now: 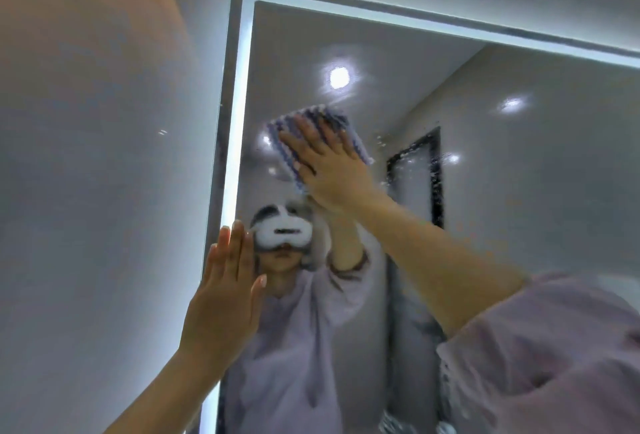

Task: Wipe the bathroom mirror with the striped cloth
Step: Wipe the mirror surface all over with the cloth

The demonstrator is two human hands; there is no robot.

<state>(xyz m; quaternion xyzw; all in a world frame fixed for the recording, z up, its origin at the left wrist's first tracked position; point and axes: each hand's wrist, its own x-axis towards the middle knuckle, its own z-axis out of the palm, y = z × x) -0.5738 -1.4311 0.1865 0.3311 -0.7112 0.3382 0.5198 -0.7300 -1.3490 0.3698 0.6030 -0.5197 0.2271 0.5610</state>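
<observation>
The bathroom mirror [502, 129] fills the right of the head view, with a lit strip around its edge. My right hand [329, 163] presses the striped blue-and-white cloth [294, 136] flat against the upper left part of the glass, fingers spread over it. My left hand [225, 288] rests flat with straight fingers on the mirror's left lit border, lower down, holding nothing. Water droplets speckle the glass to the right of the cloth.
A glossy grey wall [104, 191] lies left of the mirror. The reflection shows a person in a lilac sweater with a headset, ceiling spotlights and a dark-framed doorway [415, 174]. My lilac sleeve [554, 357] fills the lower right.
</observation>
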